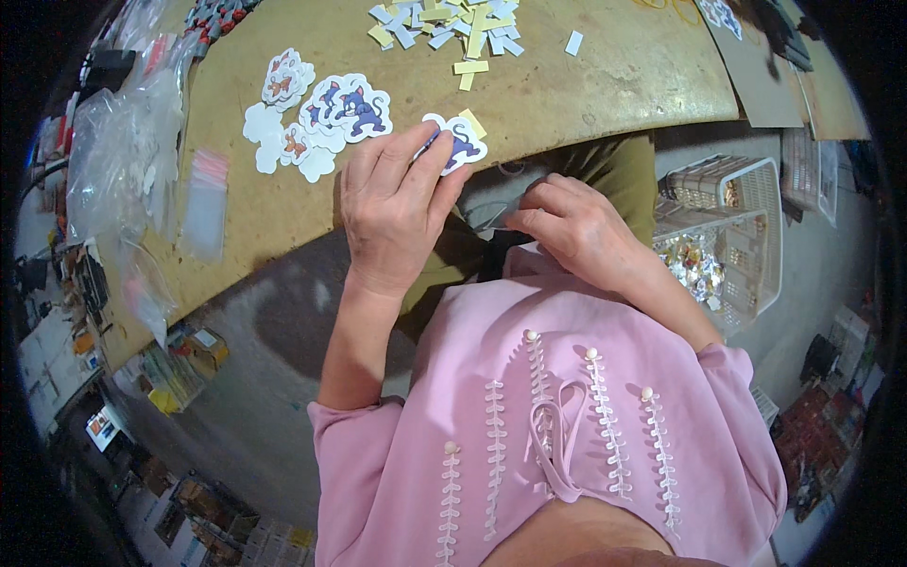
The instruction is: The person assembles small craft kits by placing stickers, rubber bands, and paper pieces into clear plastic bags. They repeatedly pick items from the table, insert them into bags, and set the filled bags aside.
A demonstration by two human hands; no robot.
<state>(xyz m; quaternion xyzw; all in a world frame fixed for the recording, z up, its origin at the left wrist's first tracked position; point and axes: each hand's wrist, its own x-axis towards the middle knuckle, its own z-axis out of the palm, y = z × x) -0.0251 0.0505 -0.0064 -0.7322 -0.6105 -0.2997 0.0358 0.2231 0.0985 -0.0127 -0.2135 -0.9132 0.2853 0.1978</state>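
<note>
Two hands showed: one left hand [389, 213], one right hand [572, 227]. One blue-cat cutout [465, 151] and one yellow slip [472, 123] lay near; one pale slip [573, 43] lay alone, far right. The left-side cutouts [364, 111] and far heaped slips [408, 21] overlapped, each exceeding five.

- Place type: workshop, arranged for handwork.
- Table [605, 85]: broad, worn and stained; serves as workbench.
- Parts: cutouts [364, 109] in piles; yellow and white strips [406, 33] in a loose heap.
- Packaging: clear bags [123, 142] along the table's left side.
- Storage: plastic baskets [746, 241] beside the table, containing small shiny pieces [694, 265].
- Floor [255, 326]: plain grey.
</note>
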